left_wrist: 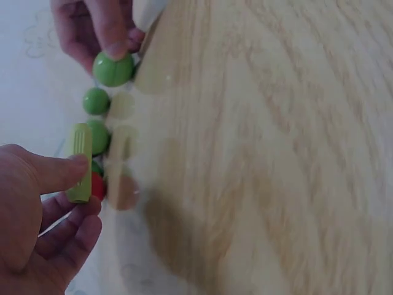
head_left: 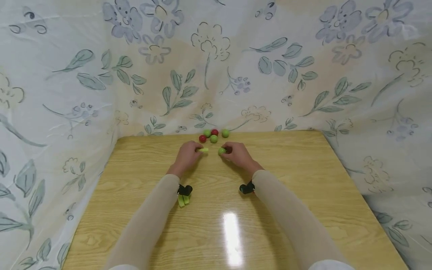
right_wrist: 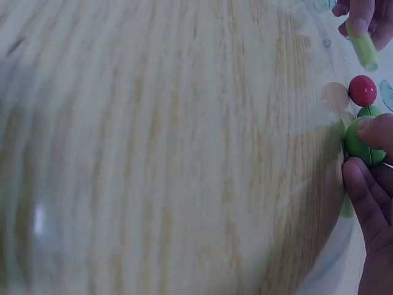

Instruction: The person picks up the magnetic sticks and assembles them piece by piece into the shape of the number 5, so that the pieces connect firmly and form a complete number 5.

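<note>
Over the far part of the table, my left hand (head_left: 186,154) pinches a short light-green ridged stick (left_wrist: 80,163) between thumb and fingers. To its right, my right hand (head_left: 239,154) grips a green ball (head_left: 221,151) with a thin seam line, thumb on top in the right wrist view. A small gap separates the stick from that ball. Just beyond both hands sits a loose cluster: a red ball (head_left: 202,138) on the left, a green ball (head_left: 214,138) beside it, and more red and green ones behind.
More light-green sticks (head_left: 181,201) lie on the wooden table (head_left: 287,157) by my left wrist. A black wrist camera (head_left: 185,190) sits at the left cuff, another (head_left: 247,188) at the right. Flower-patterned cloth (head_left: 209,75) hangs behind the table's far edge and at both sides.
</note>
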The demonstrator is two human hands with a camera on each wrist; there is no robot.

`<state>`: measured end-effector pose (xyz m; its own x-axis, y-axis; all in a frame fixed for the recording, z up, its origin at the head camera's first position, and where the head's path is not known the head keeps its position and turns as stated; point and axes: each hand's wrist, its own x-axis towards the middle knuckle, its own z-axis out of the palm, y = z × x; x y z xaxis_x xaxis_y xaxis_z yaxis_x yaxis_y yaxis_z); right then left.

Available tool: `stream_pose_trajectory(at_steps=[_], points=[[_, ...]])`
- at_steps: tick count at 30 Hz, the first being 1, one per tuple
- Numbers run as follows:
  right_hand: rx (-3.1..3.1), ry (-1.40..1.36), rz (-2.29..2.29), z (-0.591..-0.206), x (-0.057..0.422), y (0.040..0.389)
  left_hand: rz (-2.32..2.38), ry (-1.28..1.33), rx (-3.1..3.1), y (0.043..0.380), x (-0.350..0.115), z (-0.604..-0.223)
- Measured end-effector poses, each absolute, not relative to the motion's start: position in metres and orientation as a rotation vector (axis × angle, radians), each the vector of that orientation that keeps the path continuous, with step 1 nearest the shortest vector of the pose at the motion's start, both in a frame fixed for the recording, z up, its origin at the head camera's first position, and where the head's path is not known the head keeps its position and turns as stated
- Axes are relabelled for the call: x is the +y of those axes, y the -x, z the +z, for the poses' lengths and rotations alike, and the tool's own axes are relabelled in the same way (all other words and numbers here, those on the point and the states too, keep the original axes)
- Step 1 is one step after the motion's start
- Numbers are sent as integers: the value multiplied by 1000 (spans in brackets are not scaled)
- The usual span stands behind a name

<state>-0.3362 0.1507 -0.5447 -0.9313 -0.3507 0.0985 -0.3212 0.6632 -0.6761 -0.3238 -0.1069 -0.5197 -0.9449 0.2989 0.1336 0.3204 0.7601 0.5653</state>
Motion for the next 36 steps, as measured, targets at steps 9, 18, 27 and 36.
stream_pose_trajectory(at_steps=[9,18,27,36], points=[[2822,546,-1140,-547,148,336,-926,502,-2982,322,-91,-530],[2815,560,-1171,-547,147,336,-870,559,-2928,328,-82,-536],[2849,557,-1199,-549,146,335,-895,565,-2935,330,-74,-534],[2817,470,-1328,-556,146,334,-894,542,-2951,330,-71,-533]])
